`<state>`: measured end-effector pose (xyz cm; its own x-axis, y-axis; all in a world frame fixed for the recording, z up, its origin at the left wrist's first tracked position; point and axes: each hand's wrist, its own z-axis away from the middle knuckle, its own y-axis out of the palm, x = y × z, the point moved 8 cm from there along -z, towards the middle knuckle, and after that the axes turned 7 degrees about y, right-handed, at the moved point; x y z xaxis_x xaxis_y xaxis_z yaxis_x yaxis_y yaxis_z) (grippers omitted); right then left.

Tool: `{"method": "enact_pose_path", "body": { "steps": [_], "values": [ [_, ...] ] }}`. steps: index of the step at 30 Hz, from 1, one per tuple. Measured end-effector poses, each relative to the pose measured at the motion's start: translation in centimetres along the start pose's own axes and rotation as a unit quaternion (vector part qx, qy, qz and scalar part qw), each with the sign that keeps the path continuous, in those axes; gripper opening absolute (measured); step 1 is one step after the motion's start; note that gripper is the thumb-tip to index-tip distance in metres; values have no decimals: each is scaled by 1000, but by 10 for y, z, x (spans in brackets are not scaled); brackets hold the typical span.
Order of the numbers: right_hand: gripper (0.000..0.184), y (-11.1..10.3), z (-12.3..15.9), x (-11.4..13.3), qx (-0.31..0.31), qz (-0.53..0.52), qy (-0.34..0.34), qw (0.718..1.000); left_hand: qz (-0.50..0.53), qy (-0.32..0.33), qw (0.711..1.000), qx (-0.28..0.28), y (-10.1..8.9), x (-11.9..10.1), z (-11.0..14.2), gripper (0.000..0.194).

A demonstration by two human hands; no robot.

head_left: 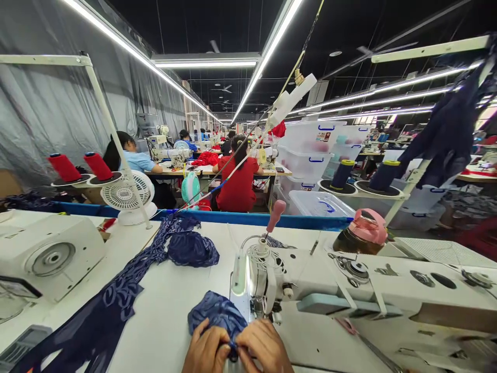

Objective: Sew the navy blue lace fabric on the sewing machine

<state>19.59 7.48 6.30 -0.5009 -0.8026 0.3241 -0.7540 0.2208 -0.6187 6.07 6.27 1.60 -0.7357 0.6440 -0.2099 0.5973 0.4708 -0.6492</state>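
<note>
Pinching crumpled navy-blue patterned cloth (215,313) between closed fingertips, the left hand (207,348) and right hand (264,344) could pucker it by pulling unevenly.

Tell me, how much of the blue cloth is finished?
Maybe the bunched piece farther back, but I can't tell for sure. Left hand and right hand pinch blue cloth beside the sewing machine. The long dark heap at left probably waits.
</note>
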Motion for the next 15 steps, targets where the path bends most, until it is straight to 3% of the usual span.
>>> {"method": "enact_pose_path", "body": {
  "steps": [4,5,7,8,10,12,15],
  "values": [
    [12,-1,1,7,-3,23,-29,999,4,-32,999,-44,-9,-4,-1,25],
    [11,0,2,5,15,-7,-9,1000,7,-52,997,-63,-12,-3,0,26],
    [14,9,5,-9,85,-128,103,983,19,-75,992,-94,-18,-3,1,28],
    [19,17,9,-17,124,-209,180,953,27,-80,991,-104,-19,-4,1,28],
    [28,36,20,-28,188,-349,323,859,38,-89,988,-118,-22,-4,3,29],
    [43,50,27,-29,228,-435,393,777,45,-109,985,-125,-24,-2,6,26],
    [47,58,26,-25,265,-479,420,724,61,-156,979,-119,-25,5,14,17]
  ]
}}
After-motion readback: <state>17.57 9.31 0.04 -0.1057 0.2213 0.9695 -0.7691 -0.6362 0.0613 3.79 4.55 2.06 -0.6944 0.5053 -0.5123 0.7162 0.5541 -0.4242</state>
